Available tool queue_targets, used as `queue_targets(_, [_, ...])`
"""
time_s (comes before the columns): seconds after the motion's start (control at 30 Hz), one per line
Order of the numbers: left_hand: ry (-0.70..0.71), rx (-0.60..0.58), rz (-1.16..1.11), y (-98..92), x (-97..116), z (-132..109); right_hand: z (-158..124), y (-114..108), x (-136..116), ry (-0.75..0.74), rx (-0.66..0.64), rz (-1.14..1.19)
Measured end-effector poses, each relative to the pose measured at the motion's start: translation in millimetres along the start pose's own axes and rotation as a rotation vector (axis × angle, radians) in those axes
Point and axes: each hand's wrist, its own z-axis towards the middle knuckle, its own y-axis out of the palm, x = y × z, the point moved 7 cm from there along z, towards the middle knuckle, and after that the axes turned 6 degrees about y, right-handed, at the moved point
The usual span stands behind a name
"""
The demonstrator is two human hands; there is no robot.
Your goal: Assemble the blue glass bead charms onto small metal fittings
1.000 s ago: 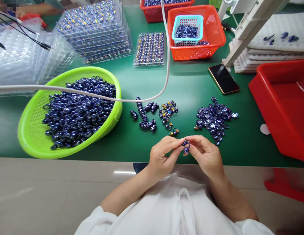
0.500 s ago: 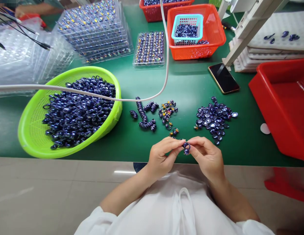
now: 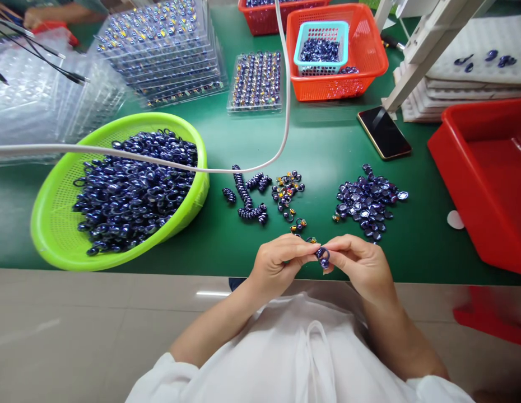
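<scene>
Pinching a small, glossy, dark ring-shaped piece [image 3: 324, 262] between them, two bare hands are meeting just above the front edge of the green worktable [image 3: 319, 145], roughly midway along its visible length. The left hand [image 3: 277, 260] is pressing thumb and forefinger together on the piece's left side; the right hand [image 3: 364, 263] is pinching its right side the same way, the other fingers curling inward and partly hidden. A rounded end is pointing down toward the person's body. Judging by this, the step in hand is close fingertip work on that one piece, though the contact is too small for telling exactly what the tips are doing. Nearer the middle of the worktable, a gold-flecked cluster [image 3: 288, 190] is lying beyond the left hand, and a heap of flat dark pieces [image 3: 365, 204] is spreading beyond the right. The next move is probably calling for a light, even pinch and small turns of the fingertips rather than the arms, since a slip so near the front edge could be sending the piece floorward.
</scene>
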Motion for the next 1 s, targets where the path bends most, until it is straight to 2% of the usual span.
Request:
queue_targets(0.37, [0.002, -0.018, 0.026, -0.8, -3, -1, -2, 0, 10, -0.028, 0.017, -0.048])
queue_targets(0.6, [-0.001, -0.005, 0.034, 0.3, 1, -1, -2, 7, 10, -0.018, -0.087, -0.042])
queue_targets(0.87, [0.165, 0.041, 0.132, 3.4, 13, -5, -3, 13, 6, -0.054, -0.086, 0.021])
queue_targets(1.0, [0.158, 0.062, 0.152, 2.9, 12, -6, 0, 16, 7, -0.041, -0.089, 0.103])
